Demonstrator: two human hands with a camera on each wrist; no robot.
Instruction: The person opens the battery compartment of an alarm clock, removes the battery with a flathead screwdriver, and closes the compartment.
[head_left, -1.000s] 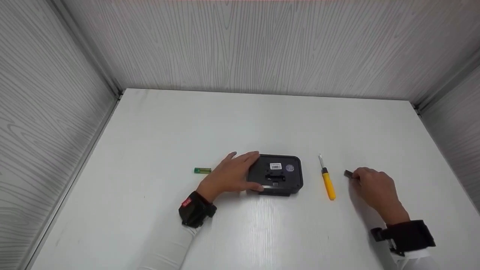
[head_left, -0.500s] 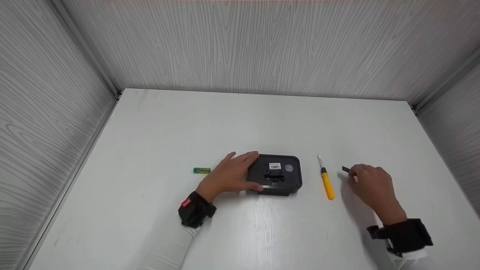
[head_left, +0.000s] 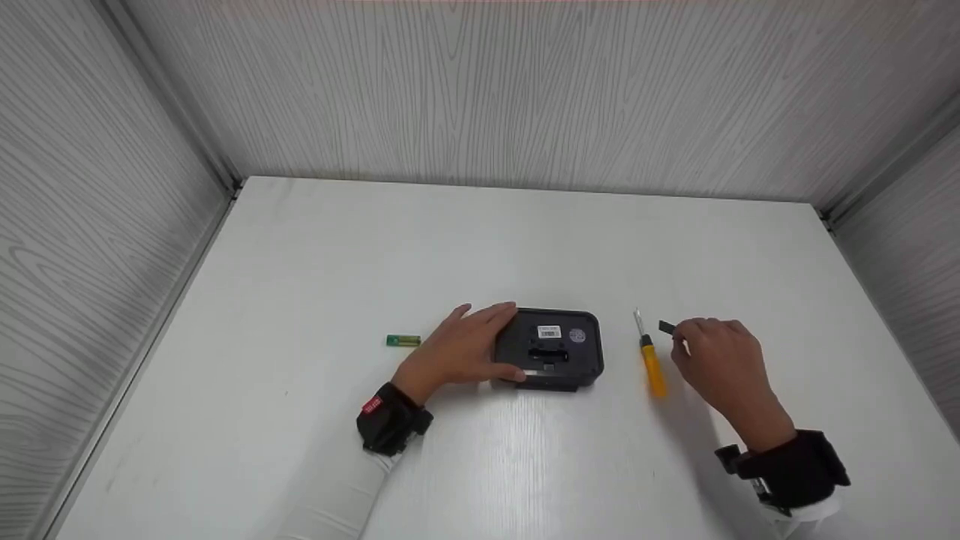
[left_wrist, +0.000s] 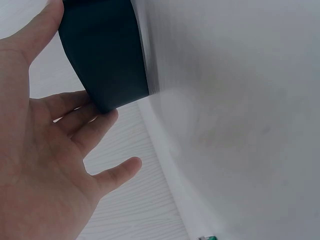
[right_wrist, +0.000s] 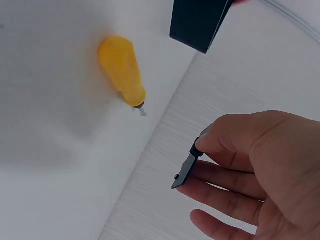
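Observation:
A black box-shaped device (head_left: 581,360) lies with its labelled back up, a narrow slot open in that face. My left hand (head_left: 457,349) holds its left end, thumb on the near edge and fingers at the far side; in the left wrist view the little finger stands away from the device's dark side (left_wrist: 105,50). Above the table, right of the device, my right hand (head_left: 724,364) pinches a small, thin black plastic cover (head_left: 666,327). A tiny tab shows on the cover (right_wrist: 187,167) in the right wrist view.
Between the device and my right hand lies a yellow-handled screwdriver (head_left: 652,367), its tip pointing away. A green battery (head_left: 403,340) rests left of my left hand. Wood-grain panels (head_left: 480,97) close off the back and sides of the white table (head_left: 480,247).
My right hand has lifted the black cover and carried it left toward the screwdriver. My left hand and the device have stayed in place.

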